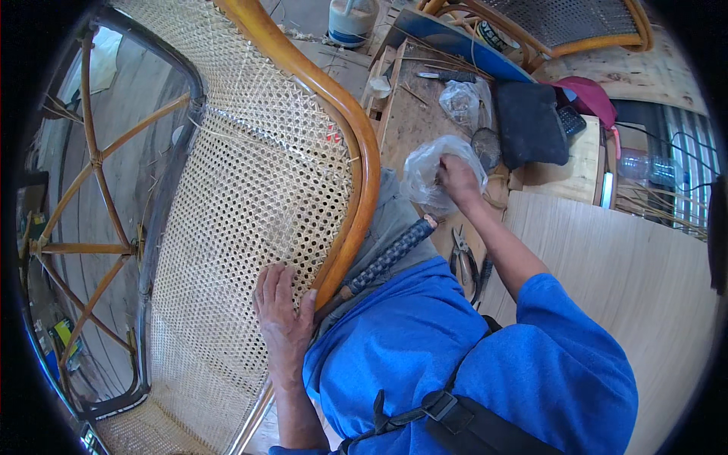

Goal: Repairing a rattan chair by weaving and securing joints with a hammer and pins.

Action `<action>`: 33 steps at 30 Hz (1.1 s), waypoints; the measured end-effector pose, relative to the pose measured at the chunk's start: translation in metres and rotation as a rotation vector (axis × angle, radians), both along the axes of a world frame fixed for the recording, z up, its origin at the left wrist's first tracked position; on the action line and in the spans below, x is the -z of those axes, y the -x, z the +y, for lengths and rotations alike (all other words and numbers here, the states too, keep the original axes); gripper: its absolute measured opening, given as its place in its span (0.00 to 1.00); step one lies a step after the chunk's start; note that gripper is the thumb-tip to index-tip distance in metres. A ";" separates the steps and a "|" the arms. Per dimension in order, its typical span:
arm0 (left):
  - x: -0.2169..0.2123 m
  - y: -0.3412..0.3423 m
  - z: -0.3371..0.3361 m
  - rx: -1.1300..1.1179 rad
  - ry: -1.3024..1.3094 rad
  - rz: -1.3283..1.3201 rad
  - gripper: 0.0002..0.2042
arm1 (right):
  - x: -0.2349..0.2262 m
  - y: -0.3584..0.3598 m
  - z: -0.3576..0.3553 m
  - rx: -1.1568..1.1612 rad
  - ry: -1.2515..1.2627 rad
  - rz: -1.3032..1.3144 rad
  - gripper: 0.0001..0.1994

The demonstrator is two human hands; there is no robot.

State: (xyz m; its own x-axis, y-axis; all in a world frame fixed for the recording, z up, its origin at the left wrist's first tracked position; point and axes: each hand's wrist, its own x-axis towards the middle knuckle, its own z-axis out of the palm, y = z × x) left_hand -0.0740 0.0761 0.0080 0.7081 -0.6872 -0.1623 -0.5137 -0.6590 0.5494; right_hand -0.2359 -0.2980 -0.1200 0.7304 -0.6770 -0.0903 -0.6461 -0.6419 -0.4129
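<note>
A chair of woven cane webbing point(243, 205) with a varnished rattan rim point(368, 159) leans across my left side. My left hand point(284, 322) lies on the webbing near the rim, its fingers stretched out and its thumb by the rim. My right hand point(459, 182) reaches into a clear plastic bag point(425, 178) on the workbench. Its fingers are curled together, and what they pinch inside is hidden. Across my lap lies a rod-like tool with a dark wrapped handle point(390, 256). Pliers point(461, 254) rest beside it, to its right.
Another clear bag point(464, 102) and a black pad point(531, 123) lie on the wooden workbench point(406, 114). A pale board point(607, 258) spans the right side. A white bucket point(353, 21) stands at the back. Another cane chair point(576, 30) is at the far right.
</note>
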 end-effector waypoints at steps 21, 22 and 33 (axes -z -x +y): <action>-0.006 -0.038 -0.060 -0.354 0.410 0.538 0.09 | -0.135 -0.031 0.028 0.298 -1.034 -0.433 0.05; -0.010 -0.029 -0.069 -0.320 0.527 0.659 0.09 | -0.147 -0.043 0.042 0.273 -1.048 -0.425 0.05; -0.013 -0.017 -0.090 -0.309 0.833 1.024 0.09 | -0.172 -0.107 0.142 0.154 -1.272 -0.514 0.08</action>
